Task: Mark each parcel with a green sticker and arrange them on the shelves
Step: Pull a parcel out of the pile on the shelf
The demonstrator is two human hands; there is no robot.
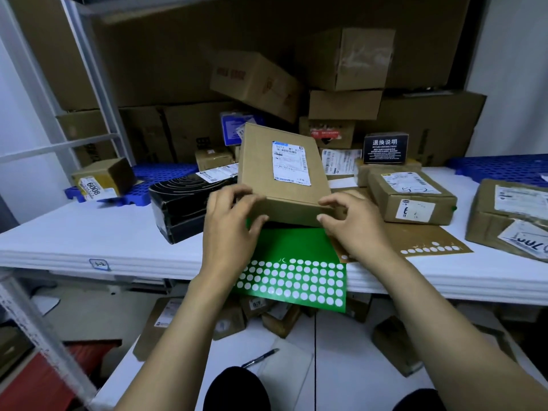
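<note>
Left hand (234, 215) and right hand (348, 222) hold the cardboard parcel (258, 161) by its near corners, fingers (237, 194) curled on it, over the green sticker sheet (296, 247) on the white shelf (89, 232).

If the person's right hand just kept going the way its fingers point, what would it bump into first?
The flat cardboard parcel. The right hand grips its near edge, with the fingers aimed into that side, so nothing lies between them. What sits behind the parcel in that line is hard to judge.
</note>
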